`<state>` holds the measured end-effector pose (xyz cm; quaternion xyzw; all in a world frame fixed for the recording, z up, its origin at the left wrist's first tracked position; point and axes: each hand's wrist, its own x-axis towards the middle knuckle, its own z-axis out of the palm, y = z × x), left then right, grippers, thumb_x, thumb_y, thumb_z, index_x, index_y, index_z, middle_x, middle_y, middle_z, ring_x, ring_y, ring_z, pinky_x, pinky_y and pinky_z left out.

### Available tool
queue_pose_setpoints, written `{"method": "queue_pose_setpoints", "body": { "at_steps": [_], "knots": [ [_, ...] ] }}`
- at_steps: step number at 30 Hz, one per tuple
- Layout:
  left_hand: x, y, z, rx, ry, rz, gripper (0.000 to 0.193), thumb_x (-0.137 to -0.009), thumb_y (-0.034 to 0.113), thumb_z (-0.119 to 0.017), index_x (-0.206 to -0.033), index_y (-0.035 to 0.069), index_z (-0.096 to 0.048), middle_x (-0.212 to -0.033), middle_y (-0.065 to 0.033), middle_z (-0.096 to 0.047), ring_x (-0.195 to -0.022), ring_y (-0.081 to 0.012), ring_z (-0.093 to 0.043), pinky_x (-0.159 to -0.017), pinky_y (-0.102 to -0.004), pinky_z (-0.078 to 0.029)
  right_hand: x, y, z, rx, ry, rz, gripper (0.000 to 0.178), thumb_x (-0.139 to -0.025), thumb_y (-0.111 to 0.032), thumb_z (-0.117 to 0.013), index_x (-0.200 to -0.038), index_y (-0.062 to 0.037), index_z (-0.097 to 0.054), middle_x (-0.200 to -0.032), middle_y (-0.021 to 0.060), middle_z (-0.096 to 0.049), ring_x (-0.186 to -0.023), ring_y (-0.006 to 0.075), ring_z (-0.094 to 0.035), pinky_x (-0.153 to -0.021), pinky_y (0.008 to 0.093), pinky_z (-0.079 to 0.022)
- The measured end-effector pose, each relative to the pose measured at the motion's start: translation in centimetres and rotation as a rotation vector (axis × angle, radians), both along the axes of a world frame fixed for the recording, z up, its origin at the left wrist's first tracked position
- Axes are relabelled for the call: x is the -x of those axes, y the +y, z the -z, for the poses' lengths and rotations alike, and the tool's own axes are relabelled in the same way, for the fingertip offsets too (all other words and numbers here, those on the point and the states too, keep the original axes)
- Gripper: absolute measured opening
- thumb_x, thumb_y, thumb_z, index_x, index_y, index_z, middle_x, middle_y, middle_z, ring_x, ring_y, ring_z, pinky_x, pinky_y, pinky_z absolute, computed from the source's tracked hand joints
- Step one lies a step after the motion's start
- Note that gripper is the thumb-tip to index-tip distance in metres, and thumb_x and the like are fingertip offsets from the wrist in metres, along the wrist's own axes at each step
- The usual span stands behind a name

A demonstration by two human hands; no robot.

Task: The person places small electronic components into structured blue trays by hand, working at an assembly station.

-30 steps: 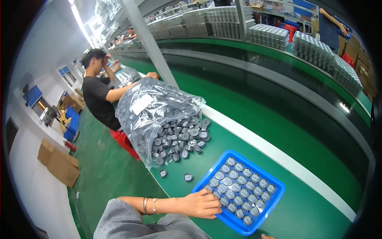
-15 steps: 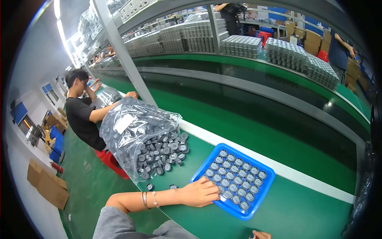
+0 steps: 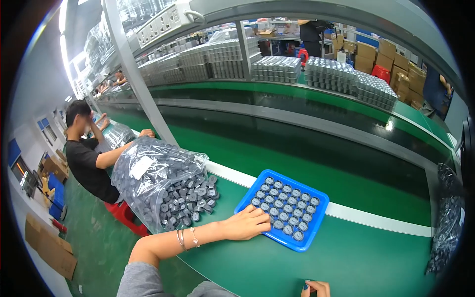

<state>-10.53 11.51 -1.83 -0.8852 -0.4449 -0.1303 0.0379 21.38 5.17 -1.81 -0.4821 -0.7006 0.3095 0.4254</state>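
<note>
On the green bench stands a blue tray (image 3: pixel 316 223) holding rows of round grey plastic parts (image 3: pixel 283 216). My left hand (image 3: pixel 246 223) reaches over its near left side, with bent fingers against the parts at that edge. What these fingertips grip, if anything, is hidden under the hand. At the lower edge my right hand (image 3: pixel 315 288) shows only in part, apart from the tray, its fingers curled toward the thumb. Left of the tray, loose parts of the same kind (image 3: pixel 190 198) spill from a large clear plastic bag (image 3: pixel 143 158).
A white strip (image 3: pixel 381 219) edges the bench, with a green conveyor (image 3: pixel 277 141) beyond. At left a co-worker (image 3: pixel 86 158) sits on a red stool (image 3: pixel 126 218). A dark filled bag (image 3: pixel 445 222) stands at far right. Stacked trays (image 3: pixel 277 69) line the far side.
The whole view has shifted, so most things sit farther left. The tray appears pushed a little away from me, over the white strip, with my left hand still at its edge.
</note>
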Motion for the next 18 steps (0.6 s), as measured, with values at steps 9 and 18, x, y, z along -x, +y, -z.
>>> {"method": "queue_pose_setpoints", "body": {
  "at_steps": [9, 18],
  "knots": [
    [0.6, 3.6, -0.3, 0.027, 0.025, -0.027, 0.015, -0.082, 0.011, -0.053, -0.095, 0.017, -0.053, -0.092, -0.003, -0.048, -0.088, -0.0194, -0.048, -0.075, -0.0343, -0.033, 0.2, -0.1, 0.2, 0.036, 0.041, -0.006, 0.017, -0.079, 0.0, -0.063, -0.096, -0.0027, -0.065, -0.093, 0.0142, -0.062, -0.078, 0.0282, -0.06, -0.07, 0.0334, -0.049],
    [1.8, 5.9, 0.3, -0.05, -0.013, -0.015, 0.021, -0.08, 0.008, -0.06, -0.099, 0.017, -0.057, -0.087, -0.0018, -0.049, -0.082, -0.0182, -0.051, -0.073, -0.0347, -0.033, 0.8, -0.1, 0.2, 0.005, 0.047, 0.004, 0.016, -0.079, 0.0, -0.064, -0.095, -0.0026, -0.065, -0.091, 0.0142, -0.061, -0.075, 0.0274, -0.061, -0.067, 0.0322, -0.05]
  ]
}}
